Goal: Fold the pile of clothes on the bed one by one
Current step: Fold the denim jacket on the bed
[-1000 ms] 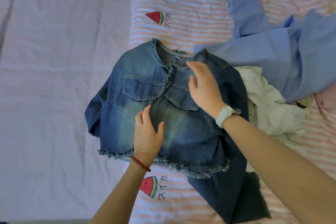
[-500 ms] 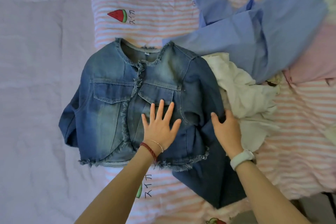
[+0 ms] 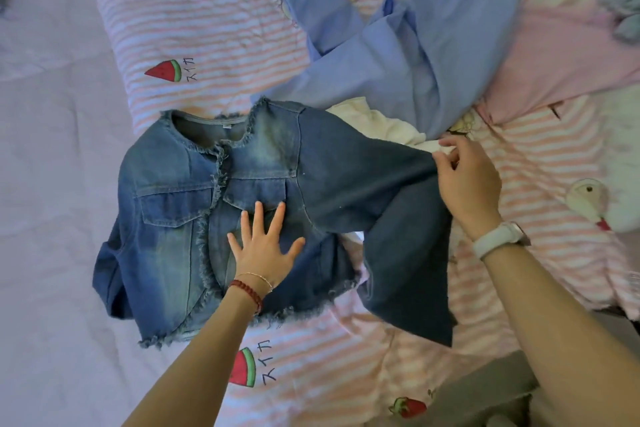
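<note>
head view: the denim jacket point(image 3: 207, 212) lies front up on the striped bedspread point(image 3: 214, 28), not yet folded, while a blue garment point(image 3: 415, 56), a white one point(image 3: 377, 125) and a pink one point(image 3: 561, 56) wait in a heap beside it, so most of the task looks left. the left hand point(image 3: 265, 248) presses flat with fingers spread on the jacket's front. the right hand point(image 3: 467, 180) pinches the sleeve's point(image 3: 374, 180) outer edge, drawn out sideways, the cuff end hanging below.

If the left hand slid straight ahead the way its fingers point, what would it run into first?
Likely the flap of the chest pocket on the denim jacket: the left hand lies flat on the jacket, fingertips just short of that flap.
</note>
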`<state>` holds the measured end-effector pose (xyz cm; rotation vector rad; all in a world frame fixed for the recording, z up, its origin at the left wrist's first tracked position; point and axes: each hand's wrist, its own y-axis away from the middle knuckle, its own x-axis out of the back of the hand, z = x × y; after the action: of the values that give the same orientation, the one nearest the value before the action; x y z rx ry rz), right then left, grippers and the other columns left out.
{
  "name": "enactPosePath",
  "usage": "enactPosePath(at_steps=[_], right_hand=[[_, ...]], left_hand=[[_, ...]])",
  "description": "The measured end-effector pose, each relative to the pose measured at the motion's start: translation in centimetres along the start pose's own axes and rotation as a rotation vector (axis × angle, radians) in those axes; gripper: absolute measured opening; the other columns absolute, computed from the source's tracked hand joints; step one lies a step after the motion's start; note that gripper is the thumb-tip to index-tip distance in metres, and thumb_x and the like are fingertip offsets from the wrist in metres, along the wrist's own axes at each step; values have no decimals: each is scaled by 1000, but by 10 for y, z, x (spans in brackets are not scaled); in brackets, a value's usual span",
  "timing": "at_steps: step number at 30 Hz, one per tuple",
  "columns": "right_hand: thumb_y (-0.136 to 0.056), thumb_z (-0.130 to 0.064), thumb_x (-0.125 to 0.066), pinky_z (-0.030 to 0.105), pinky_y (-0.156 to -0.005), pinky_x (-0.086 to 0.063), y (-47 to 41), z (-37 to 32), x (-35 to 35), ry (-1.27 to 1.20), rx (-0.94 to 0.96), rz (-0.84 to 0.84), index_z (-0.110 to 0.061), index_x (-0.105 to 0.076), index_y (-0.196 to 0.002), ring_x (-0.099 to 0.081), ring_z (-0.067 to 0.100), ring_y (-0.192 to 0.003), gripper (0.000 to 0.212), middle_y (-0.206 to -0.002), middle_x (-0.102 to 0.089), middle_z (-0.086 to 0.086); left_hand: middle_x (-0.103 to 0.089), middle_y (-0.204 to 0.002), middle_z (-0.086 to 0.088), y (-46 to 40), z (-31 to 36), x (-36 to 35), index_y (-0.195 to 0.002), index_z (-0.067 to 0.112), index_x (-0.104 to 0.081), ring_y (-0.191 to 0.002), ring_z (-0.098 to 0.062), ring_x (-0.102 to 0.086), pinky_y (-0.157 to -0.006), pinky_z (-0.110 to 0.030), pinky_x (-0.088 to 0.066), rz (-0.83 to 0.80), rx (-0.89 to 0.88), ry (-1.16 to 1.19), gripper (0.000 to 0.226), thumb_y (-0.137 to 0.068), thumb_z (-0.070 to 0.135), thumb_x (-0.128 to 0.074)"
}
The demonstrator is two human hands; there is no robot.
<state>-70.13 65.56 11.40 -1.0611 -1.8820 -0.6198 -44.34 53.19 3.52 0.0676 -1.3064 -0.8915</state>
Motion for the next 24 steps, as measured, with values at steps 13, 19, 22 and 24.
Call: enactPosePath(at_steps=[13, 19, 22, 24], right_hand=[[-80, -36, -39, 30, -72, -55, 191, 6, -91, 221, 436, -307, -10, -56, -122, -63, 23, -101, 52, -117, -61, 9], [-77, -38, -46, 38, -66, -54, 194, 32, -97, 387, 513, -280, -22, -64, -115, -64, 27, -91, 46, -113, -63, 10], [-62, -24, -75, 36, -59, -54, 185, 25, -107, 326, 512, -301, -19, -69, -93, -63, 28, -88, 32, -104, -62, 8], [-65, -15, -72, 29, -54, -53, 179, 19, -109, 313, 620, -277, -12, -68, -78, -62, 25, -83, 14, -92, -63, 6]], left_hand=[[-7, -157, -5, 31, -38, -26, -149, 26, -12, -144, -31, -4, -114, -53, -6, -11, -60, -163, 66, -94, 47, -42], [5, -158, -3, 33, -29, -26, -149, 31, -4, -144, -28, 7, -112, -56, -1, 1, -85, -161, 68, -94, 45, -42], [9, -157, -1, 32, -30, -22, -148, 32, -1, -144, -26, 7, -112, -58, -2, 45, -169, -185, 70, -93, 46, -42], [9, -157, 0, 28, -30, -18, -148, 32, 2, -144, -26, 7, -112, -57, -2, 59, -261, -195, 71, -93, 47, -41]])
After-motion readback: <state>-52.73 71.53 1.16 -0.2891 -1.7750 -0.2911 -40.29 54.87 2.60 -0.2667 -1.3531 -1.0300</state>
